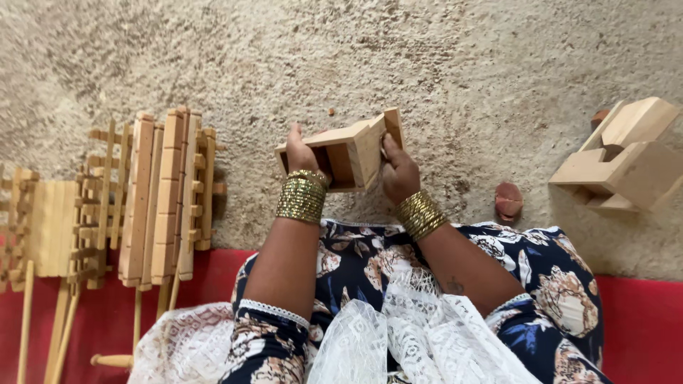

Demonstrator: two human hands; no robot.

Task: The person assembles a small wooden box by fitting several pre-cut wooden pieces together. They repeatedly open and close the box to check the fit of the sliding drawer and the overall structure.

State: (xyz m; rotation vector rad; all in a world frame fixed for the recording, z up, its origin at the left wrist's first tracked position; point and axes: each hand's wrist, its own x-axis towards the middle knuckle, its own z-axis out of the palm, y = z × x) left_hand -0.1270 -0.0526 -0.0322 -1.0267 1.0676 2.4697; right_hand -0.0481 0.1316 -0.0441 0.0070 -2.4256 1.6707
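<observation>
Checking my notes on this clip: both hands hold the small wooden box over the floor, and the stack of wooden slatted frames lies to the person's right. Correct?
Not quite. In the head view the left hand and right hand do hold the wooden box, but the slatted frames lie to the person's left, not right.

One head-worn view looks steeply down, close over the lap and gritty floor (441, 64).

Soft, even daylight, short faint shadows beneath objects, sharp centre, slight wide-angle stretch toward edges.
</observation>
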